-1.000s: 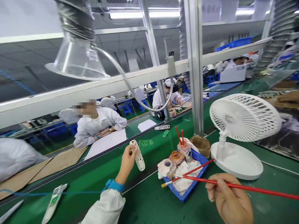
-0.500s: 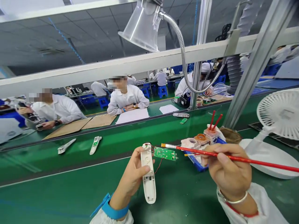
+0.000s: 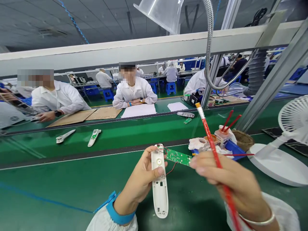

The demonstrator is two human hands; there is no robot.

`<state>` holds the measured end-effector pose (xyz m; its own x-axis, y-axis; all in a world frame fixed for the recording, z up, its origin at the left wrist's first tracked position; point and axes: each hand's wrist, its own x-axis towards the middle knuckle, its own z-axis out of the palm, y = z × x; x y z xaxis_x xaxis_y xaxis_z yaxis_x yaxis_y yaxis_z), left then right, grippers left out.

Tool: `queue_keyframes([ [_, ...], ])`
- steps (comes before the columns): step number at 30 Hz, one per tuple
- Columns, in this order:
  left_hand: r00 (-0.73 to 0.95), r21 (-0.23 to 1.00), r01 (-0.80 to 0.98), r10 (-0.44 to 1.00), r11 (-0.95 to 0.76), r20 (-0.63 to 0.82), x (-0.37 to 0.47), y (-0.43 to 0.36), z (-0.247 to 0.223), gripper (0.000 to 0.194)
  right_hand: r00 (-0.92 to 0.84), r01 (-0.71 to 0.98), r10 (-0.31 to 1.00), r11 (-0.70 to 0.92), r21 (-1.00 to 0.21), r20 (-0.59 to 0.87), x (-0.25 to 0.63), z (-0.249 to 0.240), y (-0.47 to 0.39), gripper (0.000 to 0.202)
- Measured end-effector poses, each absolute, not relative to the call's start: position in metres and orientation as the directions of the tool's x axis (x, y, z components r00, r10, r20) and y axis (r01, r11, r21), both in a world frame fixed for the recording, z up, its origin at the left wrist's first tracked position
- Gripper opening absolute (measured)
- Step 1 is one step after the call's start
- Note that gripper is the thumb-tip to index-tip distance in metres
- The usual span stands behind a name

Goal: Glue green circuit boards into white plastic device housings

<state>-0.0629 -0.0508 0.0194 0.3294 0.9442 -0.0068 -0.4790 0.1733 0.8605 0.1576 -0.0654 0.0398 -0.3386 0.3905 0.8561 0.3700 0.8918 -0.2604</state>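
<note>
My left hand (image 3: 145,170) grips a long white plastic casing half (image 3: 160,200), its thumb across the middle. A green circuit board (image 3: 179,157) hangs off the casing's upper end on thin red and black wires. The red-handled paintbrush (image 3: 211,141) is held in my right hand (image 3: 231,183), bristles pointing up. The fingertips of that hand meet the right end of the board; whether they pinch it I cannot tell for sure. Part of the brush handle is blurred.
Past my right hand, a blue tray (image 3: 234,149) holds small jars and tissue, with a second thin brush across it. A white fan (image 3: 279,166) stands at the right. More casings (image 3: 94,138) lie on the green belt (image 3: 134,131). Co-workers sit opposite.
My right hand has moved left to the board's end, and the brush has swung from nearly level to upright. The board tilts down more at its right end. The view has shifted.
</note>
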Motion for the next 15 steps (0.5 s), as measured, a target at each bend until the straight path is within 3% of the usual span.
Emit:
queue_keyframes([
  [2,0.334,0.846,-0.501,0.943,0.183,-0.006,-0.061,-0.053,0.018,0.047,-0.511,0.353,0.307,0.927,-0.130,0.803,0.144,0.039,-0.062,0.015],
  [5,0.355,0.827,-0.529,0.935,0.191,0.011,-0.060,-0.056,0.018,0.046,-0.578,0.371,0.291,0.926,-0.072,0.762,0.125,0.035,-0.056,0.008],
  [10,0.323,0.791,-0.568,0.946,0.229,-0.042,-0.057,-0.059,0.018,0.036,-0.589,0.290,0.287,0.948,-0.133,0.755,0.120,0.024,-0.052,0.014],
  [15,0.294,0.764,-0.585,0.949,0.272,-0.112,-0.053,-0.063,0.018,0.039,-0.497,0.239,0.322,0.943,-0.230,0.806,0.126,0.012,-0.050,0.024],
])
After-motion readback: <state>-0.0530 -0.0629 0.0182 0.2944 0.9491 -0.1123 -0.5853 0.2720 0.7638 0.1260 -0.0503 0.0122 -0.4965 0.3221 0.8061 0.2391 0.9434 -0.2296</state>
